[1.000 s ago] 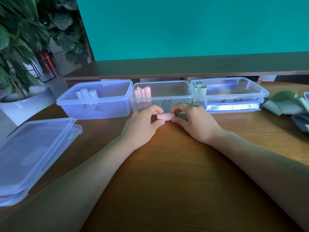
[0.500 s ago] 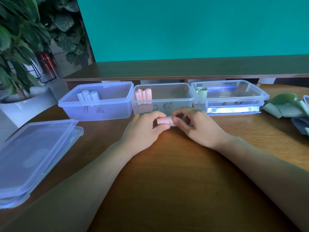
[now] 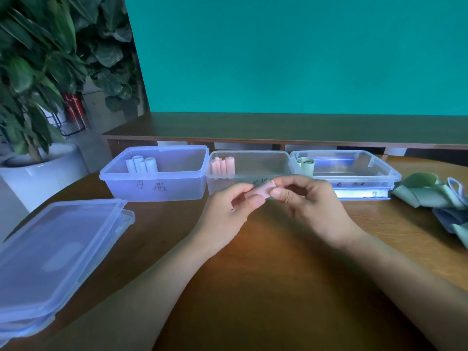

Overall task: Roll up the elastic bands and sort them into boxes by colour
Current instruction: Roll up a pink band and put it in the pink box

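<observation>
Your two hands hold a small pink roll of elastic band above the wooden desk, just in front of the middle box. The roll is a short, pale pink cylinder with a smooth matte surface, and its long axis runs roughly left to right, tilted so the right end sits a little higher and farther from you. Your left hand pinches its left end between thumb and fingers; your right hand pinches its right end the same way, so both grips are closed on the roll. Beyond your hands three clear plastic boxes stand in a row, side by side. The left box holds three pale bluish-white rolls standing upright in its back left corner. The middle box holds pink rolls upright in its left back corner. The right box holds one green roll at its left end. To your far right, on the desk, lies a loose heap of unrolled green and blue bands. To your near left lie stacked box lids. A leafy potted plant stands beyond the desk's left edge.
</observation>
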The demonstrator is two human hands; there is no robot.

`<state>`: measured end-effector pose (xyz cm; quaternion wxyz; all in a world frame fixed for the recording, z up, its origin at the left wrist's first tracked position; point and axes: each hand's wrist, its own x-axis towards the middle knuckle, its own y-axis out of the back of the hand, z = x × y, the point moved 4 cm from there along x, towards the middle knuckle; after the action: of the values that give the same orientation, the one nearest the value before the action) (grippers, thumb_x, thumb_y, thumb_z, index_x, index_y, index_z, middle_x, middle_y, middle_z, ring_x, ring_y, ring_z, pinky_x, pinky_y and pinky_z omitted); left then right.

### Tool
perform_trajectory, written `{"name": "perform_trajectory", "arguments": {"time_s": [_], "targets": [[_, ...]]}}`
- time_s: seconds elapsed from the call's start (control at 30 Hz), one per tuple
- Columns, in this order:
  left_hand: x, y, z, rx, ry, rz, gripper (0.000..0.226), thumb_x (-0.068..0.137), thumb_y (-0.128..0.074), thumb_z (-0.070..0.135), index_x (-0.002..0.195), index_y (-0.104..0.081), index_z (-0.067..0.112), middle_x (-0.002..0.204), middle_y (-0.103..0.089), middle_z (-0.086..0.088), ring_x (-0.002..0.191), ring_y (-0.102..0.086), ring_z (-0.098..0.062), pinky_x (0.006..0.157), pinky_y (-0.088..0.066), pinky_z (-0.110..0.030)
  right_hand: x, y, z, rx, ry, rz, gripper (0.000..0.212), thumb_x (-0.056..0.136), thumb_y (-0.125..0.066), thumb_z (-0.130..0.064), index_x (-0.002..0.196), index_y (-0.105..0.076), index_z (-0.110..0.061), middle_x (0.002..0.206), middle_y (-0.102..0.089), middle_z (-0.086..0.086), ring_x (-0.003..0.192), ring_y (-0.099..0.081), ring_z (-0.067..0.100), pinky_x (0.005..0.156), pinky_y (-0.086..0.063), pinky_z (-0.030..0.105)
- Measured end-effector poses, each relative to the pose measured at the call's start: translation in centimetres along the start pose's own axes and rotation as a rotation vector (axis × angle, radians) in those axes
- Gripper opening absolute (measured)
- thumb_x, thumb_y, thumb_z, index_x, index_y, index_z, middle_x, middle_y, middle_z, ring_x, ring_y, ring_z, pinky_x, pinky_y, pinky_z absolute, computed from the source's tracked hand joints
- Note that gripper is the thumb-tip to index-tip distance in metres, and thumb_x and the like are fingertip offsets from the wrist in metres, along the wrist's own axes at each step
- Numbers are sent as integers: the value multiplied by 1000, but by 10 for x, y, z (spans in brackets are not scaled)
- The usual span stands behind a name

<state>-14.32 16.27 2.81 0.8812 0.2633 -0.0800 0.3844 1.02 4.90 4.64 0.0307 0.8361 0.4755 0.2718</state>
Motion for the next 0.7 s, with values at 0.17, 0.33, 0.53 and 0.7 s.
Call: {"name": "perform_trajectory", "arguments": {"time_s": [0.17,0.33,0.53,0.7], "targets": [[6,9,1,-81,-45,228,37,95,-58,50,130,-61,36,104,-68,16,92,-66,-11,64,-50,-18,34,-4,-20,2,42,7,11,90,-72,-20,99,-77,-15,77,-71,8,59,-61,13,60,-52,21],[15,20,-6,-64,-36,403,45,93,-51,55,134,-52,36,107,-71,7,92,-68,-16,69,-52,-22,90,-1,-25,-191,17,43,22,87,-77,-34,98,-79,-15,76,-75,3,61,-69,16,66,-55,26],[22,20,-11,55,-39,425,39,97,-52,48,132,-54,32,104,-72,11,88,-70,-15,78,-60,-31,144,-11,-7,-615,-122,-162,10,80,-80,-38,72,-79,-33,85,-77,5,73,-70,20,71,-57,22],[27,20,-19,62,39,437,35,99,-59,35,133,-56,30,103,-73,5,89,-69,-13,81,-60,-39,161,-34,13,-741,-192,-245,16,92,-73,-26,95,-79,-12,87,-77,7,80,-74,19,81,-60,32]]}}
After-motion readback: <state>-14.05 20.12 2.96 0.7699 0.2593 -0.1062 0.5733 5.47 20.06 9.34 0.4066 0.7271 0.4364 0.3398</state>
